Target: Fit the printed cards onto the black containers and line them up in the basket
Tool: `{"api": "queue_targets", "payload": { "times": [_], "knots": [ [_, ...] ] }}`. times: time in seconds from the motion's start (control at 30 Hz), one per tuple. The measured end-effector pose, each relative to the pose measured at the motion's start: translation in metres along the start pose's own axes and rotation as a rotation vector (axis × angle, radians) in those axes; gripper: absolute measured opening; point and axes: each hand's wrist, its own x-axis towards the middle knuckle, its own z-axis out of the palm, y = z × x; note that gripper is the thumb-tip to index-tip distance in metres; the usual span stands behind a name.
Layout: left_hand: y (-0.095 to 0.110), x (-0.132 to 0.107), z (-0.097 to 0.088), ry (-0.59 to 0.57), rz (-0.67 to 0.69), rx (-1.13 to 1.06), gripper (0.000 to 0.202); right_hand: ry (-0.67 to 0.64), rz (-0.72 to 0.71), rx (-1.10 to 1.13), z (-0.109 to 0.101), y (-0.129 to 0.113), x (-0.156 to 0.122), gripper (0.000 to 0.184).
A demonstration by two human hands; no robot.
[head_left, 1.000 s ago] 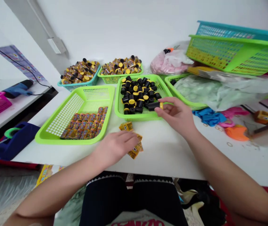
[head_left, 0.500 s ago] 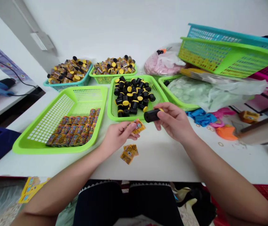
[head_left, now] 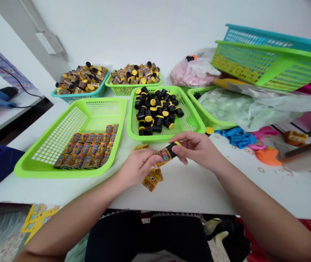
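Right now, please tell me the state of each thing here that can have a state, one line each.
Left hand, holding label against tube
Right hand, pinching black tube
Black tube, yellow cap on
Loose labels, piled on table
Wrapped tubes, in rows in left basket
Bare tubes, heaped in middle basket
Upper basket, tilted on blue basket

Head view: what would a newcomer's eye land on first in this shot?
Bright green plastic baskets dominate the white table, the middle one heaped with black, yellow-capped cylinders. At centre front, the right hand holds one such cylinder to a printed wrapper in the left hand. Top right, a green basket tilts against a teal one.
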Motion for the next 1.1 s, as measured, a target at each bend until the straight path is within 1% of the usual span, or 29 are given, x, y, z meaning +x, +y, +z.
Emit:
{"api": "queue_targets", "payload": {
  "times": [0.03, 0.1, 0.17, 0.23, 0.27, 0.33, 0.4, 0.43, 0.47, 0.53, 0.57, 0.6, 0.63, 0.67, 0.7, 0.73, 0.8, 0.83, 0.87, 0.9, 0.97, 1.1],
  "knots": [
    [0.000, 0.001, 0.001, -0.026, -0.046, -0.063, 0.044, -0.002, -0.013, -0.022, 0.000, 0.000, 0.000, 0.031],
    [-0.002, 0.003, 0.004, -0.076, -0.151, -0.270, 0.030, -0.024, -0.073, -0.094, 0.001, 0.000, 0.000, 0.033],
    [-0.005, 0.004, 0.007, -0.097, -0.208, -0.460, 0.037, -0.041, -0.147, -0.195, 0.005, 0.001, 0.000, 0.033],
    [-0.006, 0.003, 0.010, -0.101, -0.212, -0.519, 0.047, -0.019, -0.169, -0.275, 0.011, 0.002, 0.000, 0.030],
    [-0.007, 0.002, 0.011, -0.092, -0.200, -0.507, 0.051, -0.001, -0.135, -0.280, 0.015, 0.003, 0.000, 0.029],
    [-0.006, -0.001, 0.013, -0.037, -0.179, -0.412, 0.056, 0.028, 0.000, -0.219, 0.023, 0.005, 0.000, 0.032],
    [-0.005, -0.006, 0.015, 0.028, -0.141, -0.227, 0.055, 0.032, 0.152, -0.144, 0.030, 0.005, -0.001, 0.037],
    [-0.004, -0.008, 0.015, 0.052, -0.097, -0.124, 0.053, 0.032, 0.203, -0.130, 0.033, 0.004, -0.001, 0.038],
    [-0.005, -0.011, 0.016, 0.066, -0.035, -0.028, 0.051, 0.040, 0.227, -0.141, 0.036, 0.004, -0.002, 0.039],
    [-0.007, -0.015, 0.017, 0.072, 0.130, 0.124, 0.050, 0.103, 0.199, -0.239, 0.040, 0.002, -0.003, 0.032],
    [-0.009, -0.017, 0.017, 0.071, 0.205, 0.177, 0.051, 0.144, 0.156, -0.316, 0.042, 0.002, -0.004, 0.028],
    [-0.010, -0.018, 0.017, 0.067, 0.251, 0.215, 0.052, 0.181, 0.099, -0.406, 0.043, 0.002, -0.005, 0.025],
    [-0.012, -0.018, 0.017, 0.062, 0.259, 0.229, 0.054, 0.203, 0.027, -0.502, 0.043, 0.003, -0.007, 0.023],
    [-0.012, -0.018, 0.017, 0.068, 0.226, 0.208, 0.055, 0.218, -0.061, -0.591, 0.042, 0.004, -0.007, 0.021],
    [-0.012, -0.017, 0.017, 0.084, 0.157, 0.143, 0.059, 0.233, -0.174, -0.664, 0.041, 0.006, -0.008, 0.022],
    [-0.011, -0.015, 0.018, 0.110, 0.069, 0.035, 0.064, 0.247, -0.305, -0.720, 0.039, 0.007, -0.009, 0.026],
    [-0.007, -0.009, 0.018, 0.172, -0.094, -0.250, 0.079, 0.258, -0.582, -0.806, 0.036, 0.010, -0.008, 0.037],
    [-0.005, -0.006, 0.017, 0.200, -0.141, -0.391, 0.086, 0.246, -0.694, -0.847, 0.036, 0.012, -0.008, 0.041],
    [-0.003, -0.003, 0.017, 0.220, -0.161, -0.512, 0.091, 0.218, -0.776, -0.885, 0.036, 0.013, -0.007, 0.043],
    [-0.002, -0.001, 0.016, 0.230, -0.160, -0.606, 0.095, 0.180, -0.829, -0.913, 0.037, 0.014, -0.006, 0.042],
    [-0.001, 0.002, 0.013, 0.230, -0.133, -0.724, 0.099, 0.125, -0.897, -0.930, 0.039, 0.017, -0.005, 0.039],
    [-0.002, 0.001, 0.006, 0.193, -0.102, -0.826, 0.105, 0.087, -1.005, -0.850, 0.040, 0.021, -0.003, 0.042]
  ]
}}
